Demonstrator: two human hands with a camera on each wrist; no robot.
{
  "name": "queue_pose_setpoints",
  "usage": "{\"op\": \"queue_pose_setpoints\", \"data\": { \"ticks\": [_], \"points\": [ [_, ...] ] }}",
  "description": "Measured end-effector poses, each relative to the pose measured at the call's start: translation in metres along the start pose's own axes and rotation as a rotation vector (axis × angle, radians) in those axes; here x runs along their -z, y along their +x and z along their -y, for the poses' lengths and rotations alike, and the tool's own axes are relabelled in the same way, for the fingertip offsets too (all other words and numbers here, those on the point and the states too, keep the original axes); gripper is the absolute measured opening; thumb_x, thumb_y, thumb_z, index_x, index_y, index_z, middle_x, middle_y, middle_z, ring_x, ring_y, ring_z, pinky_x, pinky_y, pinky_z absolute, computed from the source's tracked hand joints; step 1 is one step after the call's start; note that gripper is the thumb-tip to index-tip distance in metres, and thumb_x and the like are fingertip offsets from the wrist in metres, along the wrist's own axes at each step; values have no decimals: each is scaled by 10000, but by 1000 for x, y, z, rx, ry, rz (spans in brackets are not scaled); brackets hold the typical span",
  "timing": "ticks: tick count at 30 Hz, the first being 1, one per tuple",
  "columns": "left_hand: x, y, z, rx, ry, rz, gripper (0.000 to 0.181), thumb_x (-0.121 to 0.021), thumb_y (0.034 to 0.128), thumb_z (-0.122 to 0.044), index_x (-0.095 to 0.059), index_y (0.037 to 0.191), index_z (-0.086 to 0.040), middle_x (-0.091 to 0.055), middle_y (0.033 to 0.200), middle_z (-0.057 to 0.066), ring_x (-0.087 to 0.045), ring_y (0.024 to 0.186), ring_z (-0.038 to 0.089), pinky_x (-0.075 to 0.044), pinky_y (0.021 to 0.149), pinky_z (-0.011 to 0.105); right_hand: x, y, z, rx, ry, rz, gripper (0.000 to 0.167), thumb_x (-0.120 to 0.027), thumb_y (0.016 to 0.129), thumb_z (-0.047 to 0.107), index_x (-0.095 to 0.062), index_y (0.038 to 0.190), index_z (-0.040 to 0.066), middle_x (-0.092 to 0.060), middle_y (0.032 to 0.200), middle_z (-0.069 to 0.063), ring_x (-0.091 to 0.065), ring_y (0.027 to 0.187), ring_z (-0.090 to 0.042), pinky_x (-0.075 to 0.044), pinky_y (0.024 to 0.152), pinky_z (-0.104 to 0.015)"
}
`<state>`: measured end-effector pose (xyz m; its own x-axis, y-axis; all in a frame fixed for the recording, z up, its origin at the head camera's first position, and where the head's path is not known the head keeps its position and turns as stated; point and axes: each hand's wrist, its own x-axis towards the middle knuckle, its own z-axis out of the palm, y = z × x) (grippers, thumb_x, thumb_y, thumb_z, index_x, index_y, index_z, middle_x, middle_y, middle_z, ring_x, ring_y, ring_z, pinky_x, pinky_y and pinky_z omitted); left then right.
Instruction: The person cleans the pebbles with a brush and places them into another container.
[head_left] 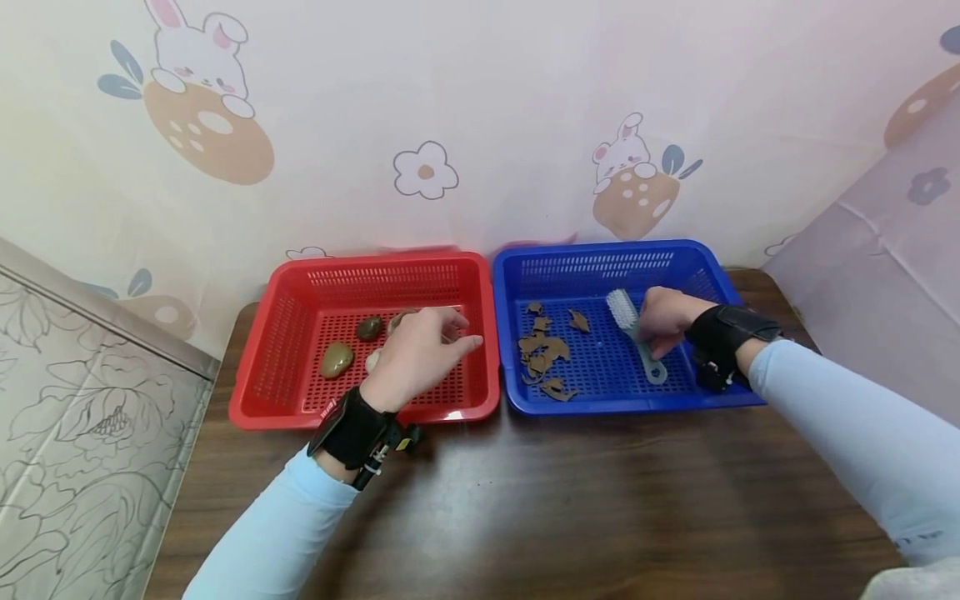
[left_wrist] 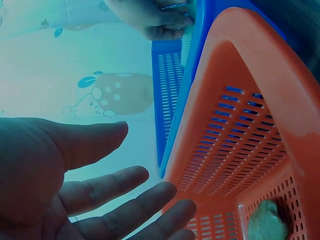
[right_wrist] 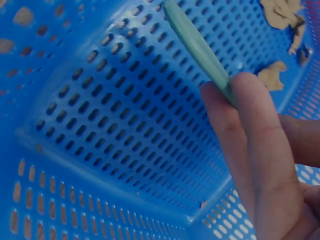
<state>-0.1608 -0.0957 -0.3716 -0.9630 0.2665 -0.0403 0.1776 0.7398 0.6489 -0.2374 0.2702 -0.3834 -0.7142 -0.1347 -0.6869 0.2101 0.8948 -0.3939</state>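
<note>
My right hand (head_left: pixel 663 317) holds a pale scrubbing brush (head_left: pixel 621 308) by its handle, inside the blue basket (head_left: pixel 600 408). In the right wrist view, fingers pinch the greenish handle (right_wrist: pixel 200 52) against the thumb side, and the bristles are hidden. Over the right part of the red basket (head_left: pixel 495 350), my left hand (head_left: pixel 420 354) hovers with loosely bent, spread fingers and holds nothing. Below and left of it lie a yellowish-green stone (head_left: pixel 336 360) and a dark stone (head_left: pixel 369 328). A pale stone (head_left: pixel 372 360) is partly covered by the left hand.
Several torn brown leaf-like scraps (head_left: pixel 543 354) lie in the left half of the blue basket. Both baskets stand side by side on a dark wooden table (head_left: pixel 525 500), against a patterned wall covering (head_left: pixel 495 108). A patterned panel (head_left: pixel 82 417) borders the table on the left.
</note>
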Motion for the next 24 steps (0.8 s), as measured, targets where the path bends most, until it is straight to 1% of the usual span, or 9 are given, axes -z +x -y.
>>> {"op": "queue_pose_setpoints", "data": {
  "ticks": [2,5,8,11,15,18,19,22,24],
  "points": [
    [0,-2,-1,4,0,7,312,-663,848,-407,-667,1068,-186,-677,917,-43,-631,802,90,-564,696,312,-3,3,-1,-10,-20,-4,281,-605,818,54,-431,604,112,-608,537,-43,-663,519,-155,-577,560,-321],
    [0,-4,-2,10,4,18,316,-663,845,-411,-667,1073,-193,-679,907,-49,-628,793,84,-562,692,308,-8,7,-3,-11,-46,-13,288,-589,811,39,-418,596,127,-594,518,-44,-666,522,-165,-579,571,-337],
    [0,-6,-2,14,5,18,317,-664,843,-413,-673,1073,-196,-683,913,-51,-631,798,84,-564,697,312,-12,12,-6,3,-68,-43,325,-560,792,5,-360,581,149,-542,478,-17,-666,519,-175,-581,586,-360],
    [1,-7,-2,31,8,8,315,-669,837,-416,-674,1071,-204,-683,914,-55,-632,795,84,-568,699,321,-15,17,-6,4,-86,-37,322,-526,772,-27,-327,596,154,-497,468,3,-660,510,-175,-581,581,-360],
    [3,-8,-1,53,29,3,319,-674,830,-433,-675,1063,-216,-676,903,-65,-623,786,80,-562,702,317,-18,21,-2,-18,-105,5,191,-491,777,-46,-389,695,93,-539,559,-47,-664,534,-186,-580,562,-341],
    [3,-11,-2,55,35,10,319,-674,827,-443,-674,1059,-223,-674,903,-63,-621,793,87,-560,698,317,-20,21,1,-33,-143,18,50,-500,827,-6,-470,794,17,-601,649,-122,-676,573,-206,-581,564,-337],
    [4,-11,-2,52,32,11,314,-675,827,-442,-674,1056,-226,-676,903,-63,-623,795,88,-561,701,320,-19,20,2,-37,-157,20,45,-507,853,27,-496,831,-10,-610,683,-140,-678,584,-210,-582,569,-339],
    [9,-15,0,34,-14,-1,300,-673,832,-432,-671,1057,-233,-685,919,-64,-638,795,85,-569,704,323,-16,11,6,-37,-176,12,230,-544,903,163,-549,963,-59,-636,806,-174,-683,635,-223,-586,598,-348],
    [15,-19,3,25,-63,-18,300,-660,841,-437,-666,1072,-245,-688,933,-75,-645,790,80,-567,705,312,-12,0,9,-8,-205,-29,368,-565,914,279,-572,1056,-60,-641,876,-175,-675,680,-239,-581,609,-364]
  ]
}}
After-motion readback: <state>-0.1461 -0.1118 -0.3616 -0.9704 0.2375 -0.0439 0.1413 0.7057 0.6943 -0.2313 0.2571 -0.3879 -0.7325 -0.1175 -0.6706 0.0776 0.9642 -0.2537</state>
